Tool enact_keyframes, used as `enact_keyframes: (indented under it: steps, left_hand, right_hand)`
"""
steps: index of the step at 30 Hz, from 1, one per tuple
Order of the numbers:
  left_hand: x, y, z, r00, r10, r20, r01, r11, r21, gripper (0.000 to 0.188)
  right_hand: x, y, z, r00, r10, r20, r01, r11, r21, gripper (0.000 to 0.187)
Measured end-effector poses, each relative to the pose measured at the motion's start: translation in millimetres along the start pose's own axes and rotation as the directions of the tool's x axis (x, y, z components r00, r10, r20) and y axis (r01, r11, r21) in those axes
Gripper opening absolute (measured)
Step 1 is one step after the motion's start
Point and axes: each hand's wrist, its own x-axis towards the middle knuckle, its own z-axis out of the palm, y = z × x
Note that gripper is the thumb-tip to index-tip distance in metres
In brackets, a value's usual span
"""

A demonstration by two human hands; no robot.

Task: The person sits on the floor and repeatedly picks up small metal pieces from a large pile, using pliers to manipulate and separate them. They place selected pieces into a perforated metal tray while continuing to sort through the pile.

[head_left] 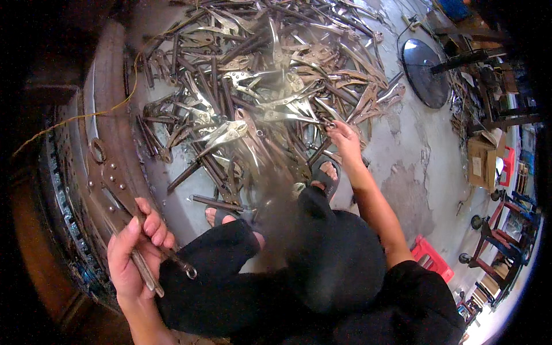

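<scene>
My left hand (141, 247) is closed round the handles of dark locking pliers (112, 184), whose rounded jaws point up and away from me at the left. A small ring end sticks out below my fingers. My right hand (345, 141) reaches to the near right side of a heap of metal pliers (230, 132) on the floor. Its fingers are pinched at the end of shiny locking pliers (296, 117) lying in the heap. Many pliers there overlap, some bright, some brownish, and a blurry smear hides part of the middle.
A dark machine or bench edge (106, 75) with a yellow wire (136, 75) stands at the left. To the right are a round black base (425, 73), a cardboard box (483, 163), a red plastic stool (431, 259) and wheeled racks (494, 230). My sandalled feet are beside the heap.
</scene>
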Motion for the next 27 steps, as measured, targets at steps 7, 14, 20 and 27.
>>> enact_keyframes:
  steps: [7, 14, 20, 27]
  left_hand:
    - [-14, 0, -1, 0.999, -0.008, -0.037, 0.006, 0.999, -0.048, 0.035]
    - [-11, -1, -2, 1.0, -0.011, -0.002, 0.011, 0.998, -0.058, 0.031]
    - [-21, 0, -4, 1.0, 0.011, -0.007, -0.012, 0.997, -0.081, 0.03]
    - [-33, -2, -18, 1.0, 0.011, -0.018, -0.012, 0.997, -0.071, 0.03]
  right_hand:
    - [-63, -44, 44, 0.826, -0.557, -0.087, 0.447, 0.741, -0.502, 0.025]
    - [3, -20, 158, 0.891, 0.318, 0.324, -0.331, 0.943, -0.016, 0.034]
    - [20, -25, 217, 0.904, 0.421, -0.071, -0.384, 0.875, 0.295, 0.044]
    - [32, -23, 249, 0.789, 0.57, -0.23, -0.43, 0.78, 0.455, 0.067]
